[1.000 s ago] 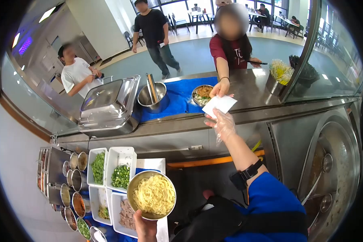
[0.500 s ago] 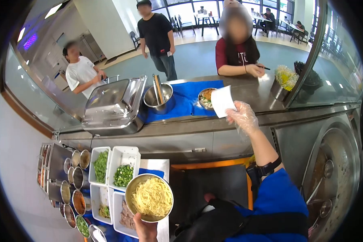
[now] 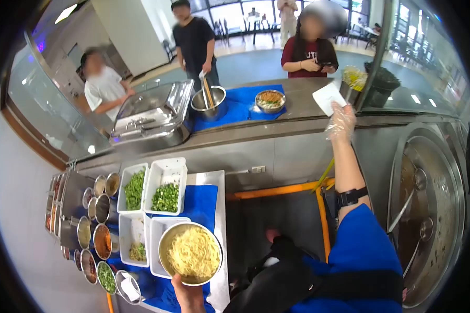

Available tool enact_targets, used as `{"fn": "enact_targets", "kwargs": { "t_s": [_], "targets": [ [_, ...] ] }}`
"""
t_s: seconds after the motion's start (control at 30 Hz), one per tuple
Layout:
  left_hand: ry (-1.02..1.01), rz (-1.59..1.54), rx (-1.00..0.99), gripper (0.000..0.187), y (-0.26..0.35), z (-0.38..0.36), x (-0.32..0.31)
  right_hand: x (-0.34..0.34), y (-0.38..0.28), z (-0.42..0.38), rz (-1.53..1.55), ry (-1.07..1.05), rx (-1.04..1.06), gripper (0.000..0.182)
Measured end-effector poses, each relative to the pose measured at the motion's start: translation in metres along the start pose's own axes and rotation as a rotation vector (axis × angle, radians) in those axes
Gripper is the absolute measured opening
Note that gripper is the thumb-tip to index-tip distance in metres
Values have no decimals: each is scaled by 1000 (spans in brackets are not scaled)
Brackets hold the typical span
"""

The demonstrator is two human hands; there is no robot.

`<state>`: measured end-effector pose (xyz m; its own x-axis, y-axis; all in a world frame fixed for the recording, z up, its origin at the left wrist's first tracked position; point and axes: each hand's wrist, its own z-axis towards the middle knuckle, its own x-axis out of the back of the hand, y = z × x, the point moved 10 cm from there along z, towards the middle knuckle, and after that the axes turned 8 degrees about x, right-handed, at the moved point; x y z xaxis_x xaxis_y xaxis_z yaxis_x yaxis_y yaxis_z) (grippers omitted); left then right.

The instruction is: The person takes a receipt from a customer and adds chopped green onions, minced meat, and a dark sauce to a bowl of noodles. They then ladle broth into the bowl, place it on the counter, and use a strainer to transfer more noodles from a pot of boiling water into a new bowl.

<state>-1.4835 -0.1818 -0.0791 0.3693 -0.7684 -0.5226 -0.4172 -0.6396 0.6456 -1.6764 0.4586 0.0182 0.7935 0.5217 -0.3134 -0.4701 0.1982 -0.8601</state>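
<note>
Noodles [image 3: 194,253], pale and loosely heaped, lay in a round steel bowl [image 3: 164,253] at seven o'clock, overlapping the edge of a white tub [image 3: 156,237]. The left hand [image 3: 189,296] held the bowl from its near side, thumb against the rim; how its other fingers were set underneath could not be told. The load looked moderately heavy, the strands soft, limp and perhaps slippery, whereas the bowl itself seemed stiff and hard to damage. Rim and underside together promised the surest hold — tilting might have let strands slide. At two o'clock, the right hand [image 3: 342,121], in a clear glove, pinched a thin, floppy paper slip [image 3: 326,96] by its lower edge. Any marks on the slip were too faint to read. Pale letters on a person's maroon shirt [image 3: 292,58] seemed to include "UT" — the rest was unclear, and no brand could be read.
</note>
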Motion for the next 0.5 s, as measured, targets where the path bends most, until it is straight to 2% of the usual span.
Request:
{"fn": "enact_targets", "kwargs": {
  "t_s": [0.1,0.17,0.2,0.3,0.43,0.5],
  "targets": [
    [-61,25,59,74,0,-27,31,9,-17,-19,-4,-9,41,16],
    [-28,29,117,72,4,-42,37,-5,-82,-64,-303,-127,83,16],
    [-59,14,129,75,1,-46,52,-5,-85,-83,-362,-167,52,15],
    [-74,-25,115,78,-8,-56,101,-26,-117,-145,-213,-318,4,13],
    [-76,11,15,82,7,-88,99,-58,-131,-192,-123,-595,-133,12],
    [8,19,26,84,8,-110,103,-74,-123,-217,-76,-697,-262,12]
  ]
}}
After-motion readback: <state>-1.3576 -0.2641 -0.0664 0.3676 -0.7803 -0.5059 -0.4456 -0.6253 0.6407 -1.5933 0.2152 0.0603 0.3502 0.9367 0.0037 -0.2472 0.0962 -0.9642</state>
